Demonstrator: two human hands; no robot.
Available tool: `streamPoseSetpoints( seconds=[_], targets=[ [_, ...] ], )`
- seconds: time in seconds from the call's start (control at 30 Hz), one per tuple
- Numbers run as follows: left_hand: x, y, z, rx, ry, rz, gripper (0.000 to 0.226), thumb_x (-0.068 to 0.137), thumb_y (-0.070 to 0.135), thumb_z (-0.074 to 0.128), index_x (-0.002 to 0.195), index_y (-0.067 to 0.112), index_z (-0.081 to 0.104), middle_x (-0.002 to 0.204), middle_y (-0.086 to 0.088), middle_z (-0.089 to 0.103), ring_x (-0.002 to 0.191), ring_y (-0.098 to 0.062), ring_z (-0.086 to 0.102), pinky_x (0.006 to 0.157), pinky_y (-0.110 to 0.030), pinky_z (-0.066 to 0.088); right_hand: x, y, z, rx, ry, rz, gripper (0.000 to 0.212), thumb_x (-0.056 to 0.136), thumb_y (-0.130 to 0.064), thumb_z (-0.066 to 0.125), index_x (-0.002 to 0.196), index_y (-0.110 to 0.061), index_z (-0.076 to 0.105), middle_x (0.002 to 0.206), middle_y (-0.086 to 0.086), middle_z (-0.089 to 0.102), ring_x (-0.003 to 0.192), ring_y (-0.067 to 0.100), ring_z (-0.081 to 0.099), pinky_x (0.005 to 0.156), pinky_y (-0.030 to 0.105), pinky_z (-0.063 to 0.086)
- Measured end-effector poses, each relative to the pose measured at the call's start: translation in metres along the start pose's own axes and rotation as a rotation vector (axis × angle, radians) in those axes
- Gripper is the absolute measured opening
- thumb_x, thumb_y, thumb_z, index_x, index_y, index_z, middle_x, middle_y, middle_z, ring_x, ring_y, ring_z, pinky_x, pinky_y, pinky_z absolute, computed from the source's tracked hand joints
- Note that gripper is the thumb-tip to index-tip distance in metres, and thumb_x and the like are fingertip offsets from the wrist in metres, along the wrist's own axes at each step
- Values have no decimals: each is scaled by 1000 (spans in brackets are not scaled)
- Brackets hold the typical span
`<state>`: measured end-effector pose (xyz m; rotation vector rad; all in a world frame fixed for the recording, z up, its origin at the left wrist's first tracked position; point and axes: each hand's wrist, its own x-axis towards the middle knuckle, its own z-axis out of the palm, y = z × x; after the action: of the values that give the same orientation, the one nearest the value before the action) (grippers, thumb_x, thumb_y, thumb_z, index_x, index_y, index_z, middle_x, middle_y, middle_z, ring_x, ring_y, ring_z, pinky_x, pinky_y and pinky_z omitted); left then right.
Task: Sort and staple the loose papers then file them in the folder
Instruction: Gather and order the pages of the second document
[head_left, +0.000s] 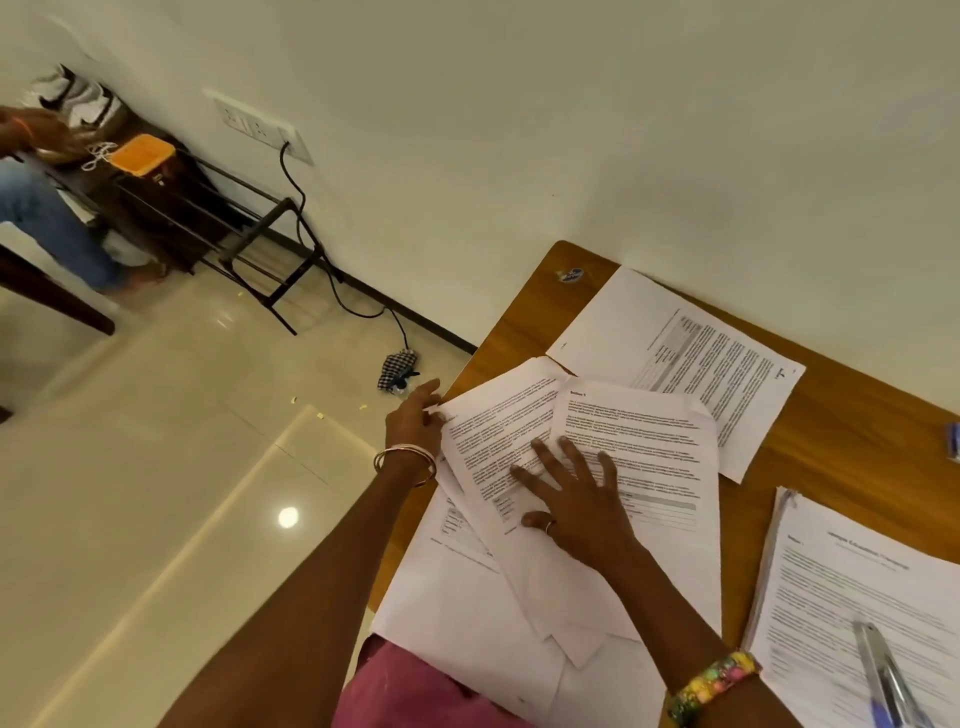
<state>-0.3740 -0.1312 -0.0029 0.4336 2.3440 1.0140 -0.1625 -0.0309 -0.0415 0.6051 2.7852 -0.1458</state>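
Several loose printed papers (639, 431) lie fanned and overlapping on the wooden table (852, 436). My right hand (576, 499) rests flat on top of them, fingers spread. My left hand (415, 415) pinches the left corner of one sheet at the table's left edge. A separate printed sheet (691, 353) lies farther back. At the right sits a thicker stack of papers (852, 592) with a blue and silver stapler (883, 675) lying on it. No folder is in view.
A small blue object (953, 441) shows at the right frame edge. On the floor to the left are a black metal rack (249, 244), a power cable (332, 270) and a checked cloth (397, 366). A seated person (47, 208) is at far left.
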Motion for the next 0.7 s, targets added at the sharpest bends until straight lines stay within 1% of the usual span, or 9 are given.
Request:
streamPoseSetpoints(
  seconds=[0.17, 0.27, 0.37, 0.43, 0.5, 0.53, 0.57, 0.6, 0.7],
  targets=[
    [-22, -30, 5, 340, -110, 161, 57, 85, 7, 61, 138, 12, 40, 147, -8, 32, 131, -27, 39, 105, -32, 34, -8, 15, -1, 119, -15, 324, 64, 86, -63, 19, 139, -34, 40, 147, 7, 40, 133, 30, 34, 99, 60, 25],
    [-29, -48, 6, 438, -191, 179, 58, 91, 13, 52, 144, 20, 31, 155, 2, 12, 135, -27, 34, 106, -36, 37, -10, 22, 0, 156, -25, 373, 68, 90, -63, 4, 140, -33, 38, 147, 8, 40, 132, 31, 40, 98, 61, 29],
    [-34, -46, 9, 379, -178, 156, 62, 94, 16, 50, 147, 22, 19, 155, 0, 13, 133, -30, 35, 104, -42, 42, -10, 25, 2, 149, -1, 375, 68, 90, -64, 2, 140, -32, 37, 147, 9, 40, 132, 32, 42, 94, 63, 35],
    [-34, -44, 11, 375, -190, 140, 70, 92, 17, 55, 148, 21, 13, 156, -1, 13, 136, -30, 32, 106, -41, 40, -9, 22, 1, 128, 32, 374, 62, 91, -63, 14, 138, -30, 38, 146, 12, 41, 132, 33, 38, 93, 65, 34],
    [-33, -45, 10, 458, -214, 154, 80, 88, 20, 62, 149, 20, 11, 157, 2, 5, 139, -28, 26, 110, -38, 34, -2, 15, -4, 138, 90, 377, 61, 84, -54, 53, 135, -23, 41, 144, 18, 42, 132, 36, 31, 93, 67, 33],
    [-32, -46, 9, 491, -224, 154, 84, 86, 23, 65, 149, 21, 10, 157, 3, 1, 140, -27, 24, 110, -36, 31, 3, 10, -7, 149, 134, 360, 68, 78, -48, 65, 135, -19, 42, 143, 20, 42, 131, 38, 30, 93, 67, 34],
    [-31, -46, 8, 518, -238, 152, 88, 84, 24, 67, 150, 22, 8, 157, 3, -2, 141, -26, 22, 110, -35, 30, 8, 3, -13, 152, 173, 324, 69, 77, -46, 66, 136, -16, 43, 144, 20, 41, 131, 38, 31, 93, 65, 35],
    [-30, -48, 8, 533, -255, 150, 91, 83, 25, 68, 150, 23, 6, 157, 4, -4, 141, -26, 20, 110, -34, 29, 13, -5, -15, 151, 210, 245, 67, 81, -48, 60, 137, -16, 43, 145, 18, 40, 132, 38, 33, 94, 62, 37],
    [-32, -50, 9, 524, -266, 152, 92, 82, 23, 69, 149, 23, 6, 157, 4, -5, 141, -26, 19, 110, -32, 29, 16, -26, -15, 44, 72, -172, 64, 86, -59, 32, 140, -25, 39, 148, 7, 38, 134, 32, 37, 95, 60, 42]
  ],
)
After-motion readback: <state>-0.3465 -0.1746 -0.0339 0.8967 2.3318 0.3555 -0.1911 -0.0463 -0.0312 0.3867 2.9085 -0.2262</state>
